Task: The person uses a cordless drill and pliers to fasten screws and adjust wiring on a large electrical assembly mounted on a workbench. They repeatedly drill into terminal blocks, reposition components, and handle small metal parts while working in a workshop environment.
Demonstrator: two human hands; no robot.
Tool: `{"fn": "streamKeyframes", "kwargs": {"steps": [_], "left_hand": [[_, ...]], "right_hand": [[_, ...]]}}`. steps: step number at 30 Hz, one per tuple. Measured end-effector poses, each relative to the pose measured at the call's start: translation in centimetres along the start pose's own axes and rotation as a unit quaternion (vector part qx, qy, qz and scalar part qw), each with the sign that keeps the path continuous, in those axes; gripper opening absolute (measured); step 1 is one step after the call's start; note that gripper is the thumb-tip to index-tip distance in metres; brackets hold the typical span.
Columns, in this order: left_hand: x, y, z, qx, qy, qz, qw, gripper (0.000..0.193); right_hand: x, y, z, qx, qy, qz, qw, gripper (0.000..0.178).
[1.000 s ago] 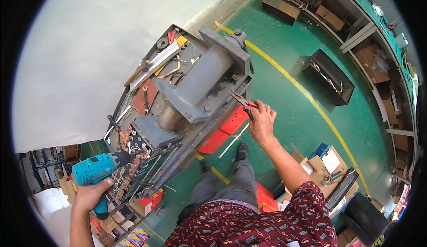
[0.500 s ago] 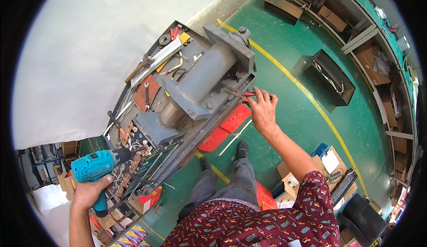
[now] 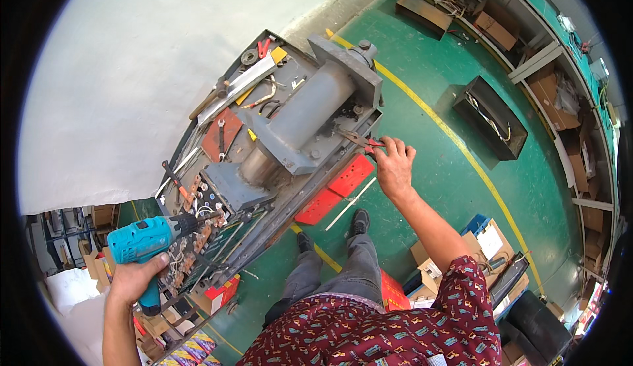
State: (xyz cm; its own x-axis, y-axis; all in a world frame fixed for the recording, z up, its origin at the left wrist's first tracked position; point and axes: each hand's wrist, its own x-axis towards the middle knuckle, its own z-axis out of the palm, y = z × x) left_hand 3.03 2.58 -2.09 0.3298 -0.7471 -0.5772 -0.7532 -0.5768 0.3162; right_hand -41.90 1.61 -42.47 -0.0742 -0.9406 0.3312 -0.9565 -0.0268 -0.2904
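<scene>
My left hand (image 3: 137, 279) is wrapped round the grip of a teal cordless drill (image 3: 140, 239). The drill's dark chuck points right, over the small parts at the near-left end of the metal bench (image 3: 290, 188). At the bench's right edge, my right hand (image 3: 395, 171) pinches the red handles of a pair of pliers (image 3: 359, 143). Their metal jaws lie over the bench edge, beside a large grey steel fixture (image 3: 310, 115) with a thick cylinder and end plates. Part of the handles is covered by my fingers.
A hammer (image 3: 175, 181), a wrench (image 3: 221, 138) and a reddish plate (image 3: 212, 147) lie on the bench's left side. Red perforated plates (image 3: 351, 176) hang by its right edge. A dark open box (image 3: 491, 119) sits on the green floor; cardboard boxes (image 3: 428, 260) stand near my right side.
My right hand has shifted slightly, and more of the pliers' red handles now shows, spread apart. My left hand still holds the drill in nearly the same place.
</scene>
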Motion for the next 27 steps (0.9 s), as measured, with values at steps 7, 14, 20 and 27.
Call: {"fn": "streamKeyframes", "kwargs": {"steps": [7,14,20,27], "left_hand": [[0.6,-1.7,-0.2,-0.021,-0.038,0.037,0.998,0.051],[-1.8,-3.5,-1.3,-0.085,-0.021,0.115,0.989,0.049],[-1.5,-9.9,5.6,-0.305,-0.003,0.225,0.925,0.048],[-0.2,-13.5,9.5,-0.494,-0.112,0.313,0.803,0.051]], "right_hand": [[-3.2,-3.7,-5.1,0.189,-0.018,0.075,0.979,0.038],[-6.1,-12.2,-14.3,0.576,-0.286,0.133,0.754,0.035],[-7.3,-20.7,-19.2,0.706,-0.489,0.197,0.474,0.038],[-10.8,-28.5,-19.9,0.747,-0.500,0.216,0.381,0.034]]}}
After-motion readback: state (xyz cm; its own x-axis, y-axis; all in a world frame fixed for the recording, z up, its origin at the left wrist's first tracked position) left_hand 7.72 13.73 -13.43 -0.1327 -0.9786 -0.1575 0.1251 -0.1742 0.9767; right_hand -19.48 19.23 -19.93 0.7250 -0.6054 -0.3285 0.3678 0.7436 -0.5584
